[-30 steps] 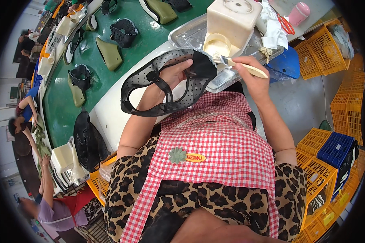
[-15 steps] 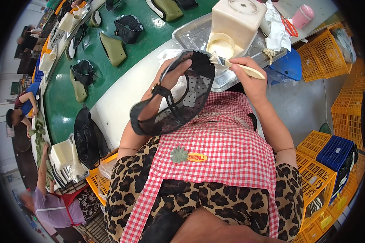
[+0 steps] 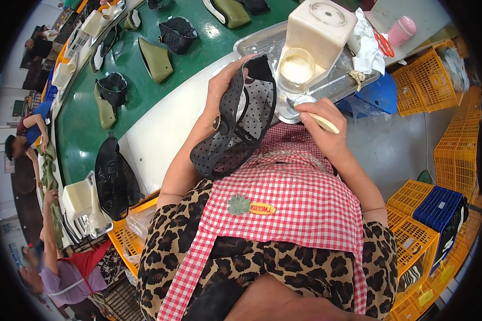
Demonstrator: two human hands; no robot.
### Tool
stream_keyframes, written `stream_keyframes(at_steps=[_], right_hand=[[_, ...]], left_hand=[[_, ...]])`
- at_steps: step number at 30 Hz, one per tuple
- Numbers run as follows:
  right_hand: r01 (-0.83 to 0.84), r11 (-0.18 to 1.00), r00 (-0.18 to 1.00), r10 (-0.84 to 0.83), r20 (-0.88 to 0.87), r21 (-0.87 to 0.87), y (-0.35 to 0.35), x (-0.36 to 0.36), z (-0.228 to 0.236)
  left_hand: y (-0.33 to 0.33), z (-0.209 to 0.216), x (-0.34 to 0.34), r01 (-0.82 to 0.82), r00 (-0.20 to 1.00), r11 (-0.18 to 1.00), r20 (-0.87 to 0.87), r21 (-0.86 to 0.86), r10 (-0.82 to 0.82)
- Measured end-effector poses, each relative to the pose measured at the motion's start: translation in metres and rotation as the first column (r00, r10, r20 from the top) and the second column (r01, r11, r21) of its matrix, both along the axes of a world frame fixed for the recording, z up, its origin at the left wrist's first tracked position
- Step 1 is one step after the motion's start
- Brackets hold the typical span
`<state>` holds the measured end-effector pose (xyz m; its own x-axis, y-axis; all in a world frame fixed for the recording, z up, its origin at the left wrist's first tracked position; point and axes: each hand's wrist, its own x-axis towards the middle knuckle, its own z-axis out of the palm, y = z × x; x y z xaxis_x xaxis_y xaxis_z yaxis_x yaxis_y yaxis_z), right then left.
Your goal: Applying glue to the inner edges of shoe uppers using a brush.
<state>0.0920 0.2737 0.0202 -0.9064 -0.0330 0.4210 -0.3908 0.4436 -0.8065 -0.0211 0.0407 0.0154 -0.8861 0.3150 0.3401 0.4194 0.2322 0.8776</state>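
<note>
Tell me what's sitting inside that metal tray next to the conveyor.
In the metal tray: a cream plastic container and a round cup of whitish paste. The black perforated shoe upper and the right hand hide the tray's near edge.

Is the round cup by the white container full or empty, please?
Partly full: the cup shows pale liquid inside, below its rim, beside the right hand holding a brush.

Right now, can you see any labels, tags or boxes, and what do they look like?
Oval label: on the checked apron, yellow and red, beside a green flower badge.
Yellow tags: hanging on the orange crates, lower right.
Blue crate: lower right, among orange crates.
</note>
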Motion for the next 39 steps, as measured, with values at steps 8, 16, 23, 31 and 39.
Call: stream_keyframes(at_steps=[8,16,23,31,39], right_hand=[[0.153,0.927,0.956,-0.052,-0.288,0.343,-0.033,-0.018,0.0],[0.139,0.94,0.933,-0.018,-0.36,0.313,-0.051,-0.045,0.004],[0.128,0.974,0.919,-0.045,-0.392,0.187,-0.037,-0.055,0.007],[-0.024,1.0,0.942,0.026,-0.335,0.01,-0.035,-0.061,0.057],[-0.065,0.993,0.959,0.089,-0.268,0.097,-0.039,-0.059,0.045]], left_hand=[[-0.005,0.014,-0.006,-0.06,0.998,0.98,0.012,0.191,0.059],[-0.024,0.007,-0.007,-0.042,0.774,0.595,0.402,0.803,-0.489],[-0.041,-0.004,-0.003,0.059,0.634,0.688,0.505,0.724,-0.586],[-0.037,-0.01,-0.011,0.055,0.721,0.822,0.547,0.566,-0.426],[-0.046,-0.011,-0.015,0.12,0.696,0.776,0.505,0.62,-0.511]])
